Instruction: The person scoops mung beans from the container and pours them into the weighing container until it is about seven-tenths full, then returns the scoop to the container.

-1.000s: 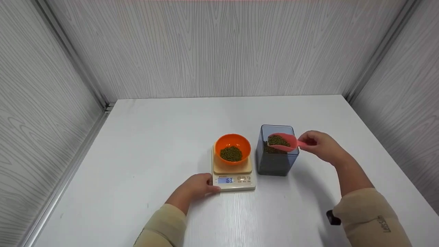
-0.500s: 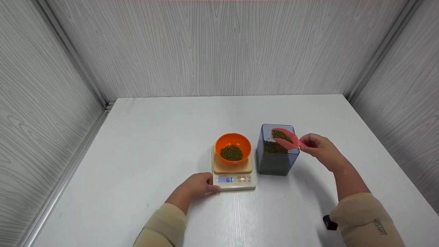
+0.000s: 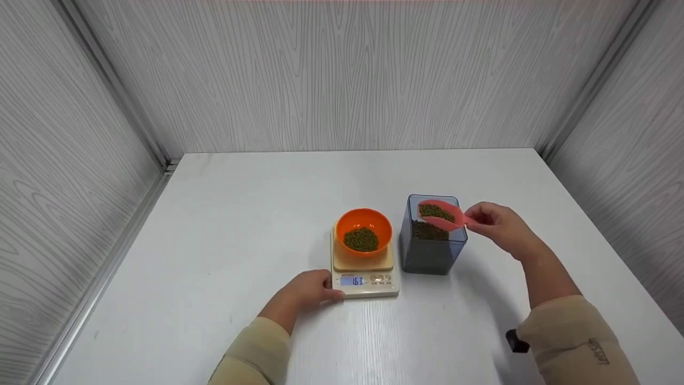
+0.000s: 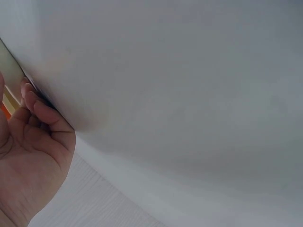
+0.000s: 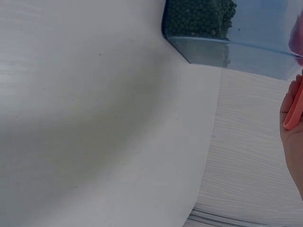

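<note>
In the head view, my right hand [image 3: 499, 227] pinches the handle of a red scoop [image 3: 457, 218]. Green beans [image 3: 437, 212] lie in the scoop, held over the opening of a translucent blue-grey container [image 3: 430, 259] that has more beans inside. The right wrist view catches the scoop's handle [image 5: 294, 111] in my fingers at the right edge. An orange bowl [image 3: 363, 215] with some green beans [image 3: 360, 239] stands on a kitchen scale [image 3: 368, 290], whose display reads about 163. My left hand [image 3: 307, 290] grips the scale's front left corner, thumb along the front edge.
The container stands just right of the scale with a narrow gap between. Both are on a white table [image 3: 240, 214]. Grey wood-grain panels [image 3: 342, 75] rise at the back and both sides. A small black object [image 3: 517, 340] sits by the right sleeve.
The scoop has lifted slightly and shifted a little over the container, its tilt varying; its heap of beans looks somewhat smaller. My left hand, the scale and its reading stay the same.
</note>
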A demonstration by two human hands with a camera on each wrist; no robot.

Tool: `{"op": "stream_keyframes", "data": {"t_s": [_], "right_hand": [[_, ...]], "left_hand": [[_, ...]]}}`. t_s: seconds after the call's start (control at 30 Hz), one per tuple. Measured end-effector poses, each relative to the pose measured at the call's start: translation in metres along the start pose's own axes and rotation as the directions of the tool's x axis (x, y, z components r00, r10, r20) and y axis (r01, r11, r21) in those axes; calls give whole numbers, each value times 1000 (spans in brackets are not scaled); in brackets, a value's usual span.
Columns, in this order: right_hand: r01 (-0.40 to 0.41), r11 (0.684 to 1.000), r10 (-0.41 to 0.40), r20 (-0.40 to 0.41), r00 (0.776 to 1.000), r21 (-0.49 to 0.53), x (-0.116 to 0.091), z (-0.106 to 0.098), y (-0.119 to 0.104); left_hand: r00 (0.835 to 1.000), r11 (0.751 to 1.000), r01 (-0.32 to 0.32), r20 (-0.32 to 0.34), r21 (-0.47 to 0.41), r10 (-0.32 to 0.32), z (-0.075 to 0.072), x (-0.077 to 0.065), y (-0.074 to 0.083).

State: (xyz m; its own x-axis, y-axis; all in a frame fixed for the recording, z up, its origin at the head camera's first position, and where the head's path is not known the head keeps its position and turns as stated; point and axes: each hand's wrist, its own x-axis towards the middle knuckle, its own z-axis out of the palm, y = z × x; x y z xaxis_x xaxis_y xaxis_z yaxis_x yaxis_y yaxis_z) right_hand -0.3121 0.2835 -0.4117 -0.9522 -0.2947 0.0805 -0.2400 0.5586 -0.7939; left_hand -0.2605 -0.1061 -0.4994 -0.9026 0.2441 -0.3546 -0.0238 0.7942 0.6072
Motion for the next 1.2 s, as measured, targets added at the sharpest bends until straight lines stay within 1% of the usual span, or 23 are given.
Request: {"op": "stream_keyframes", "data": {"t_s": [0.13,0.23,0.4,0.6,0.67,0.77,0.9,1.07,1.2], "right_hand": [[8,999,-8,6,1000,-49,5,1,-16],[7,994,-5,13,1000,-113,7,5,-29],[34,971,-27,32,999,-238,11,15,-49],[78,945,-71,34,997,-317,17,24,-68],[98,930,-91,36,995,-355,18,27,-73],[133,896,-124,47,991,-424,20,31,-80],[147,857,-137,58,989,-495,22,34,-87],[149,836,-133,68,989,-528,24,36,-93],[152,825,-133,75,988,-545,25,36,-95]], "left_hand": [[1000,1000,2,0,-1,-2,-1,0,0],[1000,1000,5,1,-12,-5,-1,-1,0],[1000,1000,8,3,-19,-8,0,-1,0],[1000,1000,4,2,-13,-4,1,0,-1],[1000,1000,6,1,-14,-6,1,-1,-1],[1000,1000,-2,-1,-8,2,1,0,-2],[1000,1000,-16,0,-6,16,1,0,-2],[1000,1000,-20,6,-17,20,-1,-2,0],[1000,999,-7,9,-35,7,-2,-4,2]]}}
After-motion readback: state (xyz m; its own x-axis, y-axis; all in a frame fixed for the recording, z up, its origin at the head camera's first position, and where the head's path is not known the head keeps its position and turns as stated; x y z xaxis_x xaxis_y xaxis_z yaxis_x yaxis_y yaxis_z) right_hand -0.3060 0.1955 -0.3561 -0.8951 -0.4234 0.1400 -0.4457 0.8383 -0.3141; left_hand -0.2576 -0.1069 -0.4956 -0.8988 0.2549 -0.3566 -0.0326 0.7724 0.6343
